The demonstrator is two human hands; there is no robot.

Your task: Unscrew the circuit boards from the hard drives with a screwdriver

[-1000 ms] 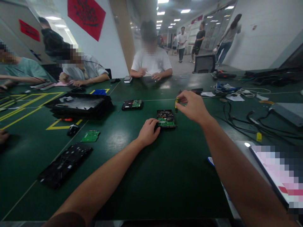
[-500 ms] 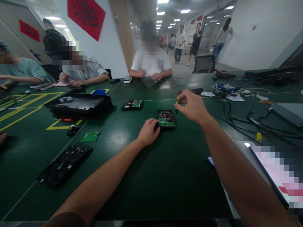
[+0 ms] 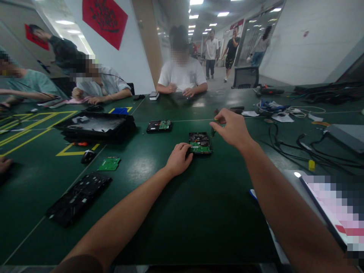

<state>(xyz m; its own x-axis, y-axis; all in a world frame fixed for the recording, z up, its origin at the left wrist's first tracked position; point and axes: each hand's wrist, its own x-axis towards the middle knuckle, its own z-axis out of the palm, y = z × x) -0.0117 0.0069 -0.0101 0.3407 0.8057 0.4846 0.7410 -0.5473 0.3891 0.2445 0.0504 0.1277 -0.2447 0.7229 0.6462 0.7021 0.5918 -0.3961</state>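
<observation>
A hard drive [image 3: 200,139] lies in front of me on the green table, its green circuit board facing up along the near side. My left hand [image 3: 179,158] is closed on its left edge, thumb at the near corner and fingers on top. By the drive's right edge, my right hand [image 3: 231,127] grips a small upright screwdriver [image 3: 212,132] between thumb and fingers. Its handle looks dark with some yellow and is mostly covered by the fingers. I cannot see whether its tip touches the drive.
Another hard drive [image 3: 159,125] lies farther back. On the left are a green circuit board [image 3: 109,163], a black plastic part [image 3: 79,197], a mouse [image 3: 88,156] and black trays [image 3: 96,127]. Cables [image 3: 301,148] and a laptop [image 3: 321,204] occupy the right. A person [image 3: 182,76] sits opposite.
My right thumb has opened slightly away from the fingers, and less of the screwdriver's yellow shows. My left hand and the hard drive stay put. People in the background have moved.
</observation>
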